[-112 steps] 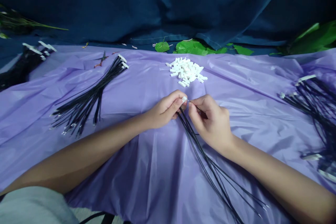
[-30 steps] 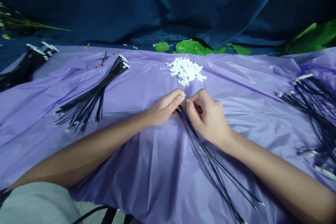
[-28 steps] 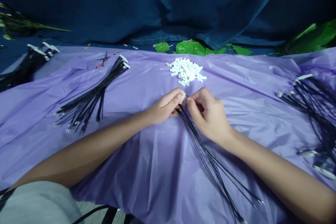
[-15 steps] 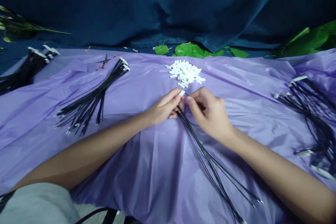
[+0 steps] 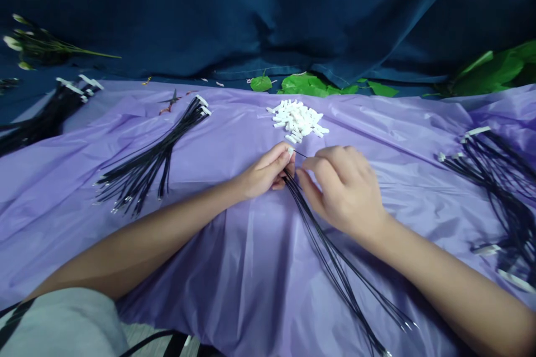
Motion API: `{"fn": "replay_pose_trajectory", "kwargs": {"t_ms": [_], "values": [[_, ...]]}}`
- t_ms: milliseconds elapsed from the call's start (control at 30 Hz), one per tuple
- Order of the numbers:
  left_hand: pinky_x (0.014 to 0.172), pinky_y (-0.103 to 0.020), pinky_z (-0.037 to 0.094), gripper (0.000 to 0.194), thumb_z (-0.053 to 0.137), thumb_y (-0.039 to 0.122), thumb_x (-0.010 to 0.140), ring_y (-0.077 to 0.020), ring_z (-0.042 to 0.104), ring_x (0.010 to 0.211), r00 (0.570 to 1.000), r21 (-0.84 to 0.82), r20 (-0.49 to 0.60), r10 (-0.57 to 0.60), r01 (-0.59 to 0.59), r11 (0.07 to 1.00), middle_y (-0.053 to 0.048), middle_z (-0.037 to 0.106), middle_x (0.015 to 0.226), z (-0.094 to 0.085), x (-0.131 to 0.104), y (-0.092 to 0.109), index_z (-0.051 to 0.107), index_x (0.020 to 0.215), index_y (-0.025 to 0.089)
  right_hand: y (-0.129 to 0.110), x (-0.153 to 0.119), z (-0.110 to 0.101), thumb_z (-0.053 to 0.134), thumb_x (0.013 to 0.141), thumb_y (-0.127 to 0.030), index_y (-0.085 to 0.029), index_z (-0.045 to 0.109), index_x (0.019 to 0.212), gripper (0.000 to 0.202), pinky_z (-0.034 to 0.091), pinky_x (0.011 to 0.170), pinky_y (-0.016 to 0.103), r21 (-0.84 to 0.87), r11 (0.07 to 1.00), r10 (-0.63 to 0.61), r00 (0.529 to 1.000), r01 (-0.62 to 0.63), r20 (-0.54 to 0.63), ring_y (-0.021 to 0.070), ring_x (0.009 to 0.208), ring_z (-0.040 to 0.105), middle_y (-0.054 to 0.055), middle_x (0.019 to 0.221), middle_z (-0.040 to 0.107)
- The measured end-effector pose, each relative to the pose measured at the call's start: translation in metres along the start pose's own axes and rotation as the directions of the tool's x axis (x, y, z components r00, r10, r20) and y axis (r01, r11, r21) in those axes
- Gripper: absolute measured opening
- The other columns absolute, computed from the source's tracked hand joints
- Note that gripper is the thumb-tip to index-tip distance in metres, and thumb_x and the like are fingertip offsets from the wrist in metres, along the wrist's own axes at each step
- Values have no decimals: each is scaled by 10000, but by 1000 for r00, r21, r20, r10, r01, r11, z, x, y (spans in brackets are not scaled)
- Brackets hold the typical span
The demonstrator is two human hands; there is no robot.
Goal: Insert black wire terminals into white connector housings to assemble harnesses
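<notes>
My left hand is closed around a small white connector and the upper part of a bundle of black wires. Only one end of the connector shows past the thumb. The bundle hangs down to the right over the purple sheet, with bare metal tips at its lower end. One thin black wire runs from the connector to the curled fingers of my right hand, which close on it; the fingertips partly hide the grip. Just beyond my hands lies a pile of loose white connectors.
Wired bundles lie at the left, far left and right. Small scissors rest behind the left bundle. Green leaves line the back edge of the purple sheet, before a dark blue cloth.
My right hand has moved a little to the right, away from my left hand, and more of the thin wire shows between them. My left hand keeps its hold.
</notes>
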State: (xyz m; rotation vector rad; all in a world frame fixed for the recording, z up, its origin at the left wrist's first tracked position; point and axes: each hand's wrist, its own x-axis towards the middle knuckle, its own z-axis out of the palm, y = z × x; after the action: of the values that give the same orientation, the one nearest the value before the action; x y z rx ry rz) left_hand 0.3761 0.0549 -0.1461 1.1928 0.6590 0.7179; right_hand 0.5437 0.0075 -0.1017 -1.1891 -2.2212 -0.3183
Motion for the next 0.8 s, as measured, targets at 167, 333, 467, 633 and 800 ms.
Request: {"fn": "replay_pose_trajectory", "kwargs": {"t_ms": [167, 333, 467, 633, 800], "values": [[428, -157, 313, 350, 422, 555, 884, -60, 370, 538, 1000, 23, -18, -1, 2, 1000, 33, 426, 717, -2, 1, 0, 411, 886, 205, -12, -7, -6, 555, 851, -317, -200, 603, 846, 127, 214, 429, 286, 8, 987, 152, 930, -163, 334, 149, 520, 539, 11, 744, 634], [420, -148, 296, 349, 441, 551, 877, -54, 345, 530, 999, -8, -27, -24, 24, 1000, 37, 405, 716, -1, 2, 2, 399, 890, 205, -9, -6, -6, 591, 808, -256, -230, 631, 806, 48, 253, 466, 257, 132, 924, 291, 883, -359, 367, 128, 526, 545, -22, 713, 638], [416, -136, 283, 358, 464, 556, 864, -51, 353, 534, 999, -37, -33, -43, 42, 998, 36, 396, 723, 0, 2, 3, 399, 888, 204, -5, -2, -6, 570, 811, -225, -209, 610, 787, 49, 307, 473, 236, 317, 813, 337, 838, -489, 429, 98, 471, 490, -32, 641, 608], [406, -136, 277, 348, 460, 545, 871, -48, 347, 528, 999, -51, -15, -33, 32, 998, 36, 373, 729, -2, 2, 1, 399, 863, 202, 11, 6, -11, 536, 853, -234, -179, 584, 940, 114, 314, 406, 202, 617, 460, 239, 758, -639, 607, 72, 411, 415, -55, 552, 540], [404, -143, 285, 314, 409, 518, 903, -52, 365, 523, 1000, -51, 0, -30, 30, 998, 34, 382, 731, -3, 2, 0, 382, 865, 207, 39, 15, -26, 601, 835, -220, -190, 693, 950, 150, 537, 619, 246, 655, 114, -69, 652, -747, 755, 136, 745, 668, 54, 944, 702]]}}
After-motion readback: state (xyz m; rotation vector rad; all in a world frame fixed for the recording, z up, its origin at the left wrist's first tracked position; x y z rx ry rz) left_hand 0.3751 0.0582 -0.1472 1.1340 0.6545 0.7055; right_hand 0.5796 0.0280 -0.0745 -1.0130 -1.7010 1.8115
